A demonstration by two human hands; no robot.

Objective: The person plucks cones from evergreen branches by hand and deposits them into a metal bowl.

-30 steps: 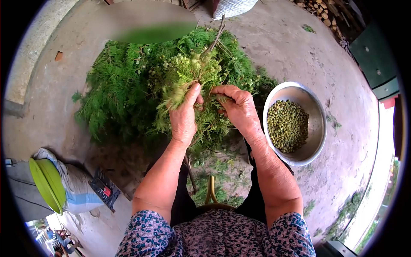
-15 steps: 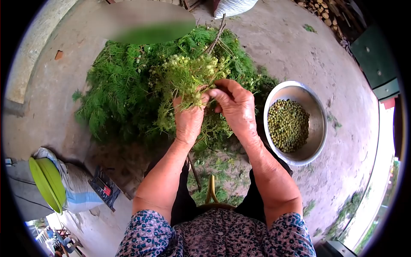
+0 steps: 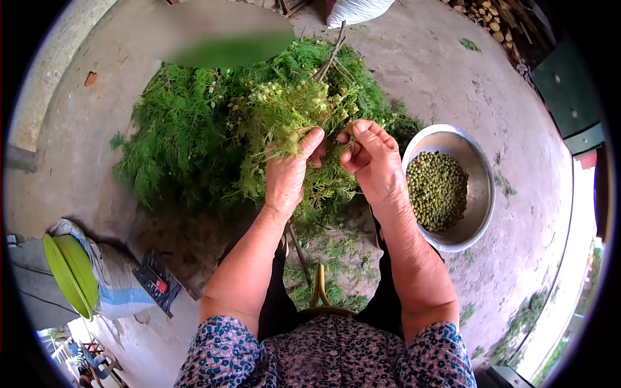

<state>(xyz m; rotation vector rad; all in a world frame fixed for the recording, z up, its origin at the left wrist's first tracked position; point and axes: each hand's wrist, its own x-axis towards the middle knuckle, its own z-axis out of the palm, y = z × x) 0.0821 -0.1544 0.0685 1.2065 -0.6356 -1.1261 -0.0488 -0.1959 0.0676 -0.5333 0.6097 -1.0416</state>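
My left hand (image 3: pixel 289 176) is closed around a leafy evergreen branch (image 3: pixel 284 119), which looks like cypress and carries pale green cones. To its right, my right hand (image 3: pixel 375 158) is pinched shut with its fingers curled, a little apart from the left. A small greenish bit shows at its fingertips, too small to name. Beneath both hands lies a big heap of green branches (image 3: pixel 174 136). Beside my right forearm stands a metal bowl (image 3: pixel 480 187), partly filled with small round green cones (image 3: pixel 436 191).
A bare stick (image 3: pixel 333 52) juts from the heap's far side. At the left are a lime-green basin (image 3: pixel 68 271), a sack (image 3: pixel 119 291) and a dark plastic piece (image 3: pixel 157 282). A white sack (image 3: pixel 356 11) and stacked firewood (image 3: pixel 491 22) are farther off.
My right hand has drawn away from the left, moving right, with its fingers curled in. The left hand keeps its hold on the branch.
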